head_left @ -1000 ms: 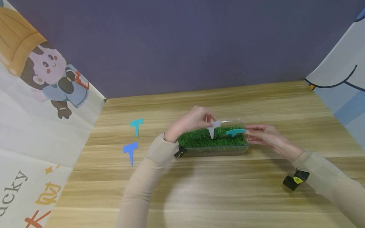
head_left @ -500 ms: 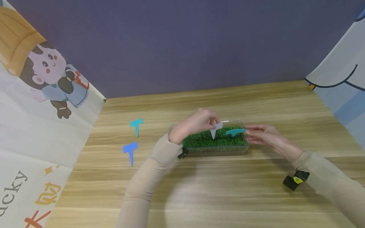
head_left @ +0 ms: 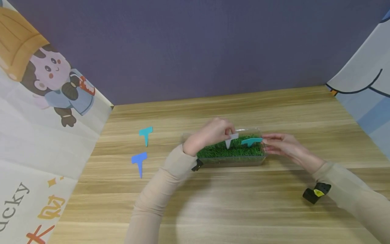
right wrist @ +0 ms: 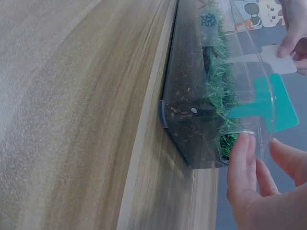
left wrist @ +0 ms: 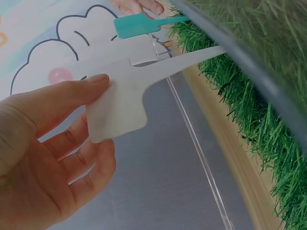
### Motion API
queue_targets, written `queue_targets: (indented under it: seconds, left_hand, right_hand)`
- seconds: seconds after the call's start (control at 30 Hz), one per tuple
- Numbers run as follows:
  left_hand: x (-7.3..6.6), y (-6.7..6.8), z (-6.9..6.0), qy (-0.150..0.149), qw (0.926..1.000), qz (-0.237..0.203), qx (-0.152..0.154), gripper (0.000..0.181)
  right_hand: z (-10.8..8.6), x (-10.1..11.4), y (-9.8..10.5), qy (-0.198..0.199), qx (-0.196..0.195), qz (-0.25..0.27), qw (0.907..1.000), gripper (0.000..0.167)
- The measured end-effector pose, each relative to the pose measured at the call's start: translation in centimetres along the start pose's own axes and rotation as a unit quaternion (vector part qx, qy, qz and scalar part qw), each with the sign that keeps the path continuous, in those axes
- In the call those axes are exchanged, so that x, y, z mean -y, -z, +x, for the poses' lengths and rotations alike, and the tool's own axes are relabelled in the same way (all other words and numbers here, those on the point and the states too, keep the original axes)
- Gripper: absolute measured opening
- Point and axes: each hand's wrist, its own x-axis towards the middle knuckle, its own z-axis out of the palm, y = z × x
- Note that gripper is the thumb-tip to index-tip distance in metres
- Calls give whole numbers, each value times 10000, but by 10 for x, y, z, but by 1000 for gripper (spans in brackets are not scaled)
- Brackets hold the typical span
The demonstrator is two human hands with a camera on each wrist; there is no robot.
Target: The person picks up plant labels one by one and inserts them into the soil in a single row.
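Note:
A clear box point(head_left: 231, 162) on the table holds dark soil and green grass point(head_left: 213, 151). My left hand point(head_left: 210, 133) is over its middle, thumb and fingers pinching the broad head of a white T-shaped plant label point(left wrist: 117, 103). The label's narrow stem points down to the grass; its tip is hidden in the left wrist view. To its right a teal plant label point(head_left: 251, 140) stands in the grass. At the box's right end, my right hand point(head_left: 281, 145) touches the clear wall with extended fingers point(right wrist: 242, 158), its thumb close to the rim.
Left of the box, another teal label point(head_left: 146, 135) and a blue label point(head_left: 140, 162) lie flat on the wooden table point(head_left: 243, 203). A dark panel point(head_left: 195, 51) rises behind, with printed sheets point(head_left: 36, 135) at the sides.
My left hand has shifted slightly right and downward with the white plant label, bringing it lower toward the grass. The right hand and the other labels stay where they were.

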Motion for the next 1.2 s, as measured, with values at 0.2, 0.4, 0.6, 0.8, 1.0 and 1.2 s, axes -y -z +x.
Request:
queue_targets:
  seconds: [0.2, 0.4, 0.6, 0.8, 1.0, 1.2]
  left_hand:
    - [0, -3, 1, -117, 9998, 129, -60, 13]
    - [-1, -3, 0, -206, 9995, 242, -83, 12]
    - [-2, -5, 0, -208, 9991, 363, -30, 11]
    - [-2, -7, 0, -196, 9987, 460, 25, 10]
    - [-2, -10, 0, -137, 9992, 342, 145, 10]
    - [-2, -13, 2, -154, 9985, 489, 183, 8]
  right_hand:
    - [0, -1, 0, -6, 0, 70, 10000, 65]
    - [1, -1, 1, 10, 24, 101, 9999, 65]
    - [1, -2, 1, 39, 8, 80, 10000, 66]
    - [1, -2, 1, -19, -18, 165, 9999, 63]
    - [1, -1, 1, -46, 1, 143, 9999, 64]
    - [1, -1, 1, -29, -2, 85, 10000, 65]
